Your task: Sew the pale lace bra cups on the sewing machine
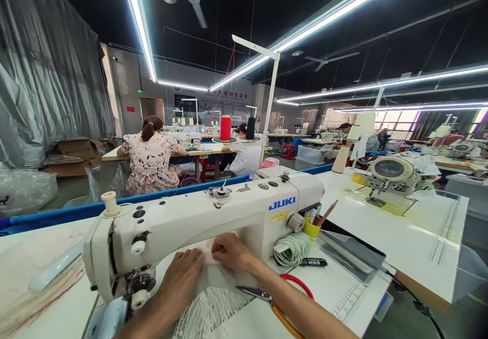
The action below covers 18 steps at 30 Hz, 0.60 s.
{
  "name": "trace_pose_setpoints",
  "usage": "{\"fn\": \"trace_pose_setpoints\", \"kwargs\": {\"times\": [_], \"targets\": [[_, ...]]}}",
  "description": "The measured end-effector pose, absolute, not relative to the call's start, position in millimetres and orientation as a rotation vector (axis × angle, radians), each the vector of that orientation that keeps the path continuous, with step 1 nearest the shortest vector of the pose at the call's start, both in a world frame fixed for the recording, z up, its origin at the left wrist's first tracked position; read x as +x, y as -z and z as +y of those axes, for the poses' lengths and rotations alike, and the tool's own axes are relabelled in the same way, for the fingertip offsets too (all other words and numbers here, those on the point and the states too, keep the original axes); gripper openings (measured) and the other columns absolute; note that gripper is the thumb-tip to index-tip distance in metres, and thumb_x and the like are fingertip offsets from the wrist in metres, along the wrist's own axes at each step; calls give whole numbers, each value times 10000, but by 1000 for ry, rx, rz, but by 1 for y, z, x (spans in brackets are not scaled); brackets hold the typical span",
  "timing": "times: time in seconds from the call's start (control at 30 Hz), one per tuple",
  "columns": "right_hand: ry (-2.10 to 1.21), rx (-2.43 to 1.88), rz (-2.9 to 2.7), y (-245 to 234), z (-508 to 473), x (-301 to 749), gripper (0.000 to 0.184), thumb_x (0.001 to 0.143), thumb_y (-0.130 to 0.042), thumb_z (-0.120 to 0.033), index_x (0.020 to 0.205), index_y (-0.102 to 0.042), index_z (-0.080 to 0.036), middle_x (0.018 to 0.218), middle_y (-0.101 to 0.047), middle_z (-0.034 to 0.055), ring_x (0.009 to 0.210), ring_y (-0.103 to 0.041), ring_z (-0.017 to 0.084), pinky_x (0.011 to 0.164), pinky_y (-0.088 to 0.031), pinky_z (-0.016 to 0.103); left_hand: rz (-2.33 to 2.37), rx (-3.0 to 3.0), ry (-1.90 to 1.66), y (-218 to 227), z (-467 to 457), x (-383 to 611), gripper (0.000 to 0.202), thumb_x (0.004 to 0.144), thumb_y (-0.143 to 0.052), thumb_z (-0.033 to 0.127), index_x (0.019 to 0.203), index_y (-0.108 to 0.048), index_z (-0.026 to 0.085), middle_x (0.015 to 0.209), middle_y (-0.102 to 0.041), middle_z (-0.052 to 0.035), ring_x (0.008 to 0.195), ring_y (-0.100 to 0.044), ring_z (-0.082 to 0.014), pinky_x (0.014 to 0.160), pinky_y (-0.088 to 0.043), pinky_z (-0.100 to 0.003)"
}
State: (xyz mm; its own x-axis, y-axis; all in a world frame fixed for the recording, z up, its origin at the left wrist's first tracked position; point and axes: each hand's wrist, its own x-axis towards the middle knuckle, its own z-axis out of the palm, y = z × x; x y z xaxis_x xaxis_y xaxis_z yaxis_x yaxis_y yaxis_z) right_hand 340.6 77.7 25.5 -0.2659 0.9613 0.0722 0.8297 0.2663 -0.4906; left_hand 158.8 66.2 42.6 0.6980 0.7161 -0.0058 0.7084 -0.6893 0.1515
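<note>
Pale cloth (208, 256) partly under left hand (185, 267)

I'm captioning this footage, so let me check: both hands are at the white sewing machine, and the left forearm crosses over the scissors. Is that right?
Not quite: the head view shows the right forearm, not the left, crossing over the scissors. The left hand and right hand are indeed both at the white sewing machine.

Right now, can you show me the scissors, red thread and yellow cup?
Scissors (263, 294), head view, on the metal blades.
Red thread (225, 127), head view, cone's middle.
Yellow cup (311, 231), head view, front wall.
</note>
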Motion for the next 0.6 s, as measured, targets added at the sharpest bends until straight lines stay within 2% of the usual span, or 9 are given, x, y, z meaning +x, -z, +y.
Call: {"fn": "trace_pose_setpoints", "kwargs": {"times": [0.37,0.5,0.6], "targets": [[-494,-1630,-2189,-21,77,341,281,913,-537,-311,1142,-539,-150,1130,-563,78,948,-586,197,800,-503,394,1142,2743,-46,-49,62,157,555,658,-353,-56,1142,-580,95,1239,-567,-155,1161,-504,-251,1008,-320,-399],[-462,-1650,-2159,-21,78,340,281,916,-531,-309,1151,-536,-156,1147,-556,79,961,-582,200,809,-500,398,1133,2739,-64,-43,66,154,558,691,-351,-47,1194,-557,82,1286,-544,-168,1200,-486,-252,1051,-289,-416],[-454,-1682,-2128,-22,80,341,289,912,-536,-310,1154,-535,-152,1148,-555,78,961,-582,204,802,-503,396,1129,2740,-78,-36,69,150,576,703,-355,-46,1221,-546,115,1337,-512,-144,1240,-457,-228,1091,-245,-409]]}}
